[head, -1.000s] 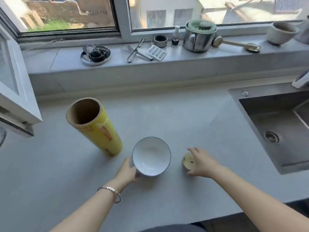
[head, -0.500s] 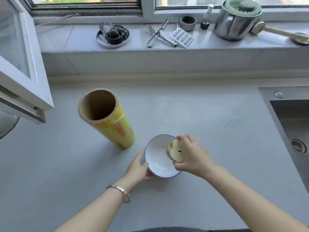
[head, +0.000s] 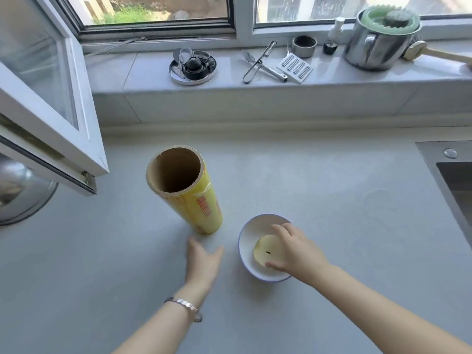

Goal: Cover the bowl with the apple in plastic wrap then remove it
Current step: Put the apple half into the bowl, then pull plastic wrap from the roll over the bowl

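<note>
A white bowl with a blue rim (head: 247,238) stands on the grey counter near me. Inside it lies a pale yellow piece of apple (head: 267,251), cut face up. My right hand (head: 296,249) reaches into the bowl, fingers around the apple's right side and touching it. A tall yellow roll of plastic wrap (head: 194,200) stands upright to the left of the bowl, its cardboard core open at the top. My left hand (head: 203,261), with a bracelet on the wrist, hovers open just below the foot of the roll and touches neither roll nor bowl.
An open window sash (head: 51,103) juts over the counter at the left, above a steel bowl (head: 23,192). A sink (head: 454,180) sits at the right edge. The sill holds a steel pot (head: 378,44), peeler and tongs (head: 260,65), and a dish of small parts (head: 192,66).
My right hand picked the apple up from the counter and lowered it into the bowl. My left hand let go of the bowl and moved left toward the roll.
</note>
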Tool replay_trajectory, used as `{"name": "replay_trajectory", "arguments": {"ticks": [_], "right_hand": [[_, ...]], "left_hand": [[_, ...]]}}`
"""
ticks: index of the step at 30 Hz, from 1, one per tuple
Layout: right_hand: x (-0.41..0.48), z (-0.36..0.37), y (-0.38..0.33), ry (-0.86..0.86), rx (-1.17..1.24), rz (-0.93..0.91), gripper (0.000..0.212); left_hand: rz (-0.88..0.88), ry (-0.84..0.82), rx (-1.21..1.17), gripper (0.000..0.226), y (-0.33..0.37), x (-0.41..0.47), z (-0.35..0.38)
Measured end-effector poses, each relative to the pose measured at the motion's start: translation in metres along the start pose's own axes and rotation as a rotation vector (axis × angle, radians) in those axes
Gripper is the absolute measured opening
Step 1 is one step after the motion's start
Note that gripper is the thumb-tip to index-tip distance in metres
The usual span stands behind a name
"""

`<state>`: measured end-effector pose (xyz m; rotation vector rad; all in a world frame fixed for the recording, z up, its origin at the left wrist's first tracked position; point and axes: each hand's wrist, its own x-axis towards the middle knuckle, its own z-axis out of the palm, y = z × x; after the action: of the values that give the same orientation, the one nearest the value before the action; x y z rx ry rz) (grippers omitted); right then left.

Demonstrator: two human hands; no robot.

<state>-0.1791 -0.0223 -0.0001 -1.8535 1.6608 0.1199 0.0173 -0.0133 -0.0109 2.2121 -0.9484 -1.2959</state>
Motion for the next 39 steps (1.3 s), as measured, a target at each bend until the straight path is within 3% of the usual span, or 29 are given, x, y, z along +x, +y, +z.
{"name": "replay_trajectory", "arguments": {"ticks": [2, 4, 6, 8, 12, 16, 19, 22, 25, 28, 33, 35, 39], "right_hand": [[-0.005, -0.008, 0.003, 0.016, 0.015, -0.012, 0.071], [-0.008, -0.015, 0.005, 0.027, 0.023, -0.012, 0.061], [-0.011, -0.023, 0.006, 0.039, 0.038, -0.001, 0.053], [-0.015, -0.029, 0.005, 0.054, 0.066, 0.004, 0.048], [-0.023, -0.035, -0.003, 0.099, 0.185, -0.024, 0.039], [-0.037, -0.053, -0.019, 0.254, 0.411, -0.097, 0.028], [-0.047, -0.074, -0.044, 0.372, 0.631, -0.132, 0.021], [-0.053, -0.09, -0.072, 0.24, 0.953, -0.166, 0.025], [-0.055, -0.095, -0.09, 0.075, 1.205, -0.103, 0.037], [-0.059, -0.087, -0.093, 0.115, 1.209, -0.002, 0.044], [-0.065, -0.077, -0.084, 0.263, 1.226, 0.123, 0.055], [-0.067, -0.073, -0.08, 0.28, 1.247, 0.168, 0.059], [-0.073, -0.065, -0.074, 0.452, 1.13, 0.091, 0.036]], "left_hand": [[0.102, 0.189, -0.124, 0.097, 0.01, -0.002, -0.023], [0.337, 0.259, -0.203, 0.107, 0.022, 0.001, -0.048], [0.541, 0.211, -0.203, 0.116, 0.038, 0.01, -0.067], [0.599, 0.123, -0.194, 0.115, 0.054, 0.017, -0.077], [0.553, 0.058, -0.225, 0.091, 0.073, 0.02, -0.078], [0.585, 0.023, -0.179, 0.075, 0.094, -0.003, -0.084], [0.573, -0.138, -0.145, 0.077, 0.107, -0.035, -0.091], [0.484, -0.307, -0.109, 0.085, 0.11, -0.062, -0.091], [0.388, -0.373, -0.098, 0.098, 0.106, -0.079, -0.081], [0.356, -0.398, -0.055, 0.091, 0.098, -0.09, -0.072], [0.331, -0.544, -0.203, 0.099, 0.061, -0.096, -0.06], [0.31, -0.543, -0.249, 0.092, 0.049, -0.099, -0.053], [0.287, -0.512, -0.295, 0.084, 0.045, -0.1, -0.044]]}}
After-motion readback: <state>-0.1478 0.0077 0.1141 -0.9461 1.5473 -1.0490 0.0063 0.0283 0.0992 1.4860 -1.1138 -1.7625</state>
